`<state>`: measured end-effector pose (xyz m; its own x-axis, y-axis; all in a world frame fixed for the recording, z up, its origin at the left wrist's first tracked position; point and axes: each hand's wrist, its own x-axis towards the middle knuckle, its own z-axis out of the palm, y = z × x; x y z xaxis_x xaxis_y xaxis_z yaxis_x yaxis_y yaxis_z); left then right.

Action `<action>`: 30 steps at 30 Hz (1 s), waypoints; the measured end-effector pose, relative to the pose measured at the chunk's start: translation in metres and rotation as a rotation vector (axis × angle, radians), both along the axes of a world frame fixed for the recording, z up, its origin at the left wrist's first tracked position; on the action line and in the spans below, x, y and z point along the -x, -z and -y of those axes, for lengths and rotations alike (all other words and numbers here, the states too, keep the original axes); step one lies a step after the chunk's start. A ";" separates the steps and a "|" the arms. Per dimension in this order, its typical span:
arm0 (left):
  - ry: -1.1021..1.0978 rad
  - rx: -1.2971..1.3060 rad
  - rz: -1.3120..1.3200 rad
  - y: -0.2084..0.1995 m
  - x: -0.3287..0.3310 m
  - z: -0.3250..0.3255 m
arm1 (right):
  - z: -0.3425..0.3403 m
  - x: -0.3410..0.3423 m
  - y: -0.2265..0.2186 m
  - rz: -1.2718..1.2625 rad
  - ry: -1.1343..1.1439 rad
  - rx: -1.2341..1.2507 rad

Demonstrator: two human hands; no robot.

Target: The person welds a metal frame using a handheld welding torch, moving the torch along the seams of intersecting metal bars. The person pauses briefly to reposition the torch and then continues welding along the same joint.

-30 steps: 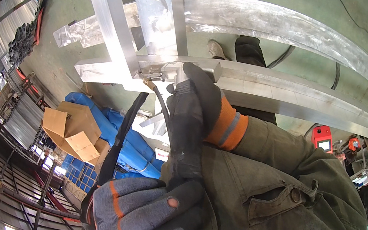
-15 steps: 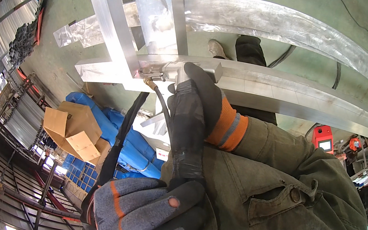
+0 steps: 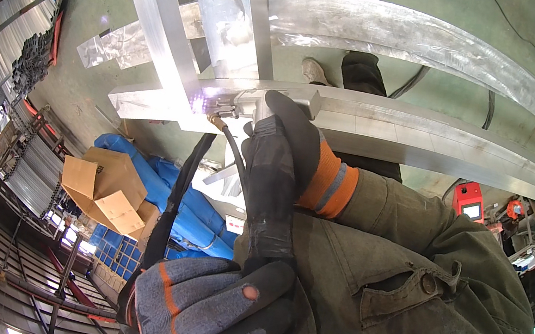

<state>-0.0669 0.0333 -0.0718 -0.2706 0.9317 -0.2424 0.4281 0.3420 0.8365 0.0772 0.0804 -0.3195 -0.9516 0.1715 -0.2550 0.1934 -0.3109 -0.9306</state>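
My right hand (image 3: 290,139), in a dark glove with an orange cuff, is closed round the upper part of a handheld welding torch (image 3: 267,210). My left hand (image 3: 213,311), in a grey-and-black glove with an orange stripe and a small hole, is closed round the lower end of its black-wrapped body. The torch's metal head points left at the joint where an upright aluminium bar (image 3: 161,19) meets a horizontal aluminium beam (image 3: 417,132). A violet-white glow shows at the tip. A thin hose (image 3: 235,147) with a brass fitting joins the head.
A wider aluminium bar (image 3: 221,5) stands beside the joint, and a long rail (image 3: 405,37) lies beyond. To the left are an opened cardboard box (image 3: 110,186), blue-wrapped bundles (image 3: 201,216) and stacked metal profiles (image 3: 25,17). A red device (image 3: 469,201) stands at right.
A bright violet-white glow has appeared at the torch tip, on the joint. Both hands and the torch stay almost where they were.
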 end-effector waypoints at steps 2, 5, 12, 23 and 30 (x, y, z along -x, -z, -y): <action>0.001 -0.013 0.000 -0.001 -0.001 0.001 | 0.000 0.001 -0.001 -0.002 0.005 0.016; -0.007 -0.028 -0.010 0.000 -0.002 0.003 | -0.004 0.002 -0.003 0.005 -0.035 0.112; -0.055 -0.094 -0.051 0.007 -0.009 0.007 | -0.006 0.005 -0.008 0.038 -0.039 0.145; -0.296 -0.210 -0.163 0.023 -0.035 0.010 | -0.010 0.006 -0.012 0.013 -0.029 0.154; -0.042 -0.108 -0.068 0.006 -0.009 0.014 | 0.001 0.019 -0.014 0.037 0.199 0.768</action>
